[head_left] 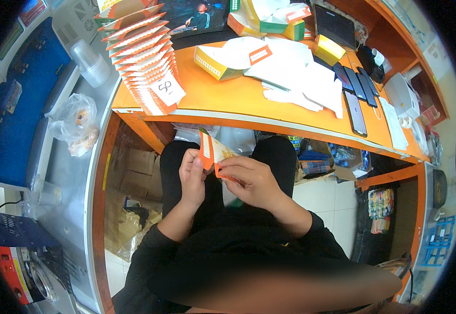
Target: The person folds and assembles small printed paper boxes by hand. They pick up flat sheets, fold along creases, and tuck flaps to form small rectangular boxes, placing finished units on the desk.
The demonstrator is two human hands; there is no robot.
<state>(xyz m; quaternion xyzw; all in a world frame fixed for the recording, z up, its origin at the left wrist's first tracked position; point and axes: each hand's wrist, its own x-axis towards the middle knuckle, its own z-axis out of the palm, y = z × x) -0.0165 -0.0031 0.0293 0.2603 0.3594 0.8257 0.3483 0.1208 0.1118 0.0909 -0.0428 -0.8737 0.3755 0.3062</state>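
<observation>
Above my lap I hold a small orange, white and yellow paper food carton [215,150], partly folded and tilted. My left hand [191,175] pinches its left side near the lower edge. From the right, my right hand [254,180] grips the lower right edge, the fingers bent over the card. My hands cover the carton's bottom part. On the orange desk [222,102] ahead, a tall leaning stack of nested orange and white cartons [139,63] stands at the left, a white handwritten slip [167,89] on its front.
Loose flat and folded cartons [215,60] and white sheets [290,70] lie across the desk. Several phones [354,112] rest at its right. On a metal counter at left are stacked clear plastic cups [90,65] and a plastic bag of food [81,125]. Packets [314,154] sit under the desk.
</observation>
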